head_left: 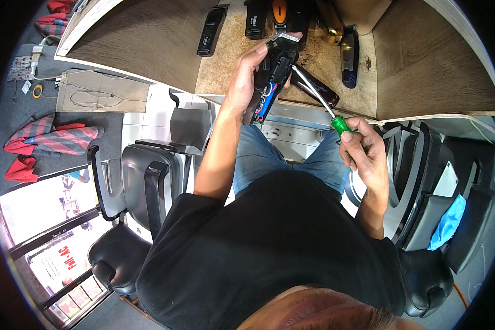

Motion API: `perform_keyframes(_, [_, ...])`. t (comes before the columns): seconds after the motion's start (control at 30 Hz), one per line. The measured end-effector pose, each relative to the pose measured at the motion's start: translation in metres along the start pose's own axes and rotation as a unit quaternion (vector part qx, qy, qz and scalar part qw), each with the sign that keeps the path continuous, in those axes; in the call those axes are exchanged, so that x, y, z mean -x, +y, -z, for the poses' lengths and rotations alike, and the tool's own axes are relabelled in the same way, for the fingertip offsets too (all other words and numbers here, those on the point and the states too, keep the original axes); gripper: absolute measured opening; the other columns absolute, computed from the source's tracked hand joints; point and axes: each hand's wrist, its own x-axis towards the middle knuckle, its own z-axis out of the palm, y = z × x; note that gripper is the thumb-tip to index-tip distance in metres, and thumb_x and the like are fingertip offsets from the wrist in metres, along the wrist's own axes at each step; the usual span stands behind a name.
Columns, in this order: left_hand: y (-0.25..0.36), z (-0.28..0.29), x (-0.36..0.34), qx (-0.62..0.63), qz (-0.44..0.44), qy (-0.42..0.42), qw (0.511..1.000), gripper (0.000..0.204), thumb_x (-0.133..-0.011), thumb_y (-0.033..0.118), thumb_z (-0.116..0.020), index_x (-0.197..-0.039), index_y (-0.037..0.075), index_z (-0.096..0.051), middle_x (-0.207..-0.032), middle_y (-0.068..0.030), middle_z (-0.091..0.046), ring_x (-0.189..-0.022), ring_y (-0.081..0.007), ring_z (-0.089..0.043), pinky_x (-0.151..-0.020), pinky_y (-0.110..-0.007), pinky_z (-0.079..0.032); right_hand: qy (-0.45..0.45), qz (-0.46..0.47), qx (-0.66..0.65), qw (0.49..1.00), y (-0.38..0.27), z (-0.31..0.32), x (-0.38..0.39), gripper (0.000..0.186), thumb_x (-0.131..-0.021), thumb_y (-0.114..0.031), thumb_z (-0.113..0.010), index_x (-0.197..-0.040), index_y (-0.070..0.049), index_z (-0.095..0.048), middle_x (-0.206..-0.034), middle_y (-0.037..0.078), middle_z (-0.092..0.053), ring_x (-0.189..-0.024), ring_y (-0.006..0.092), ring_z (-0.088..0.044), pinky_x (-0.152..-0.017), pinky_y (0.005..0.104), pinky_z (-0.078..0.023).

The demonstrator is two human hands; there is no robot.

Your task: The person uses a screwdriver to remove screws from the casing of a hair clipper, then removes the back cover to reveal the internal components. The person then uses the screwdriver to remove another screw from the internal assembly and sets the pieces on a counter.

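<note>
My left hand is wrapped round a black hair clipper held above the near edge of the counter. Its casing is opened up, so a blue battery and thin red wires show inside. My right hand grips the green handle of a screwdriver. The long metal shaft points up and left, with its tip at or very close to the clipper's side; whether it touches a screw I cannot make out. Just behind the shaft lies a dark, glossy clipper or casing part on the counter.
On the brown counter lie a black clipper at left, an orange-and-black one, a gold one and a dark trimmer at right. Wooden panels flank it. Black salon chairs stand on both sides, a blue cloth on the right.
</note>
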Motion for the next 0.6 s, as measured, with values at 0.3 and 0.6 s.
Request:
perform_keyframes(0.3, [-0.0027,0.0002,-0.0008,-0.001,-0.010,0.001,1.000,0.070,-0.105,0.050,-0.027,-0.147,0.004,-0.057,-0.069,-0.0045,-0.067,-0.051,-0.0056,-0.057,-0.044,-0.020,-0.044,-0.007,0.011,-0.003,1.000,0.0014,-0.0008,-0.0003,0.022,-0.107,-0.016,-0.062,-0.120,0.001,-0.061,-0.068,-0.003,-0.054,-0.057,0.0040,-0.046,-0.053,0.0224,-0.035])
perform_keyframes(0.6, [-0.0034,0.0038,-0.0010,-0.003,-0.011,-0.002,1.000,0.069,-0.105,0.049,-0.028,-0.147,0.003,-0.057,-0.072,-0.0047,-0.068,-0.053,-0.0061,-0.058,-0.046,-0.021,-0.045,-0.004,0.008,0.004,1.000,0.0008,-0.0017,0.0000,0.020,-0.107,-0.015,-0.061,-0.118,0.001,-0.061,-0.068,-0.004,-0.054,-0.057,0.0034,-0.045,-0.054,0.0222,-0.035])
